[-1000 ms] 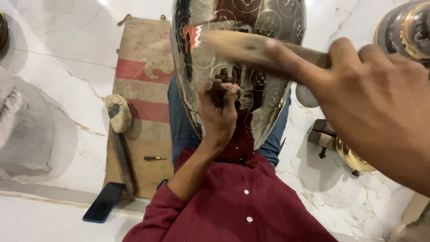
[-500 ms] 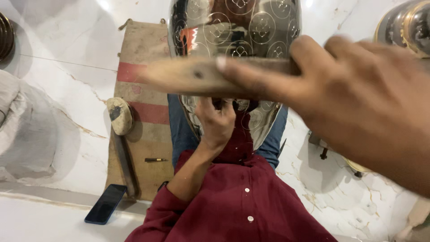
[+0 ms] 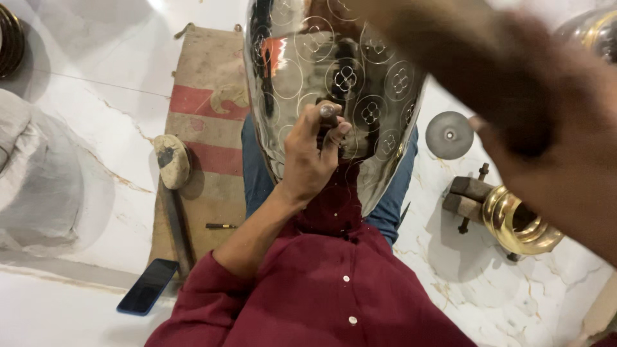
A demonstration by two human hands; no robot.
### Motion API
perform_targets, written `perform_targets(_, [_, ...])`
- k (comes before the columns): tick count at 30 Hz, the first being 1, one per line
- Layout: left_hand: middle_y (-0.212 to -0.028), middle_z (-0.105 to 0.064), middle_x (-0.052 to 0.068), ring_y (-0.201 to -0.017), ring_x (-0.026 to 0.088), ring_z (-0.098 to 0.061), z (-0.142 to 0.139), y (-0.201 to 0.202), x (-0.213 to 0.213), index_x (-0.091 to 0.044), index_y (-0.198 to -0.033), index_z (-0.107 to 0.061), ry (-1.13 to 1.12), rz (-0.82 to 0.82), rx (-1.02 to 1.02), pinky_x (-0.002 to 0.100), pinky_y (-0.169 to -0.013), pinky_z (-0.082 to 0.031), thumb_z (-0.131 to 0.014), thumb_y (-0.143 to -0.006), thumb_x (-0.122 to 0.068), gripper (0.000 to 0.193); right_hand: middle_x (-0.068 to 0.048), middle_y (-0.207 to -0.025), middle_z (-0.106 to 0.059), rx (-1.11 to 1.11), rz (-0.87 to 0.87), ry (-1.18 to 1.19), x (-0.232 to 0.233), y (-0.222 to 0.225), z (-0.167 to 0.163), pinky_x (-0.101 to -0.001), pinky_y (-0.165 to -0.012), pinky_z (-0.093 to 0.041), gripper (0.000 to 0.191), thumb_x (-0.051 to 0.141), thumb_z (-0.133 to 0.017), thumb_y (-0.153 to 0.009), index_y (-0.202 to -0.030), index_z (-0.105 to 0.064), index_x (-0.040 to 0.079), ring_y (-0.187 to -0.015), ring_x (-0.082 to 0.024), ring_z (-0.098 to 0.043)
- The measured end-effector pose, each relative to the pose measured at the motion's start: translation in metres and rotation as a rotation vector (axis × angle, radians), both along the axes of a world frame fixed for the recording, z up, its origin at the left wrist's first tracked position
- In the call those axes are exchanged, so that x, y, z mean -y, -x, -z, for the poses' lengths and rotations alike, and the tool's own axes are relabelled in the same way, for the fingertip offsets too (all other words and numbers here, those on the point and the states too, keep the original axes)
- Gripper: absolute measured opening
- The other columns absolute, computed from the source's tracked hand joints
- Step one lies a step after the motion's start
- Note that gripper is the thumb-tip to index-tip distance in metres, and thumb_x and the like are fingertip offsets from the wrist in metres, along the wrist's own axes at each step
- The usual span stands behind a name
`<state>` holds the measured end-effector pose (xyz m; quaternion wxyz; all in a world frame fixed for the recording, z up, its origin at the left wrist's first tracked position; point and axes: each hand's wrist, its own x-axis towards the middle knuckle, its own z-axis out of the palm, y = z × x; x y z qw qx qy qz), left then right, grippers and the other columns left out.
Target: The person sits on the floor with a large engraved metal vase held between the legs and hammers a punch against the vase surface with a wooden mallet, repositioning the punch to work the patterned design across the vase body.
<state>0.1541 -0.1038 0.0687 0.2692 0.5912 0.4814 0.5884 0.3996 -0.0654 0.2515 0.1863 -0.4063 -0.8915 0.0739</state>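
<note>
While the right hand [image 3: 546, 135] is raised close to the camera and blurred, its grip cannot be told; something dark and blurred, perhaps a handle, is seen running up from it toward the top edge. Lower down, the left hand [image 3: 308, 160] is seen with its fingers [image 3: 334, 138] pinched together around a small metal punch [image 3: 326, 112], whose rounded head shows just above the fingertips. The punch is set against the polished metal vessel [image 3: 334, 77], which is propped on the lap and engraved with circled flower motifs; the nearest motifs lie just beyond and to the right of the fingertips. Left of the fingers, a wooden mallet [image 3: 172, 160] is laid on a striped cloth mat [image 3: 209, 115], with a dark phone [image 3: 148, 286] nearer the sleeve. Right of the fingers, a brass ring [image 3: 517, 222] and a round metal disc [image 3: 448, 135] are seen on the marble floor [image 3: 96, 96].
</note>
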Motion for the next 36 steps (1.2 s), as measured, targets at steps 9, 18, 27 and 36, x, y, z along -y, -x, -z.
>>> perform_targets(9, [-0.104,-0.066,0.01,-0.093,0.02,-0.074,0.001,0.006,-0.004,-0.005,-0.126,-0.057,-0.04,0.047,-0.117,0.033,-0.077,-0.059,-0.071,-0.104,-0.01,0.026,-0.012,-0.091,-0.068,0.582,0.011,-0.188,0.009,-0.012,0.005,-0.035,-0.061,-0.057,0.072,0.004,-0.079,-0.086,-0.152,-0.056,0.021,-0.069,-0.025,-0.068])
perform_targets(18, [-0.109,-0.07,0.009,-0.087,0.022,-0.071,-0.005,0.023,-0.056,-0.007,-0.14,-0.058,-0.077,0.575,-0.447,0.037,-0.078,-0.061,-0.071,-0.101,-0.015,0.042,-0.022,-0.113,-0.071,0.061,0.472,0.083,0.06,-0.022,0.046,-0.0398,-0.084,-0.059,0.047,0.01,-0.084,-0.094,-0.136,-0.063,0.002,-0.095,-0.031,-0.072])
perform_targets(27, [-0.108,-0.07,0.011,-0.097,0.029,-0.07,-0.029,0.023,-0.081,-0.005,-0.136,-0.061,-0.109,0.855,-0.589,0.045,-0.085,-0.056,-0.074,-0.096,-0.011,0.043,-0.021,-0.11,-0.07,-0.347,0.592,0.203,0.106,-0.035,0.127,-0.0391,-0.088,-0.059,0.053,0.009,-0.084,-0.097,-0.141,-0.054,0.009,-0.098,-0.031,-0.071])
perform_targets(36, [-0.112,-0.073,0.007,-0.103,0.02,-0.076,-0.028,0.03,-0.057,-0.011,-0.143,-0.051,0.178,0.658,-0.337,0.035,-0.089,-0.064,-0.072,-0.101,-0.011,0.047,-0.022,-0.104,-0.071,-0.077,0.672,0.272,0.108,-0.038,0.14,-0.0449,-0.085,-0.057,0.093,0.02,-0.085,-0.086,-0.162,-0.033,0.011,-0.092,-0.035,-0.073])
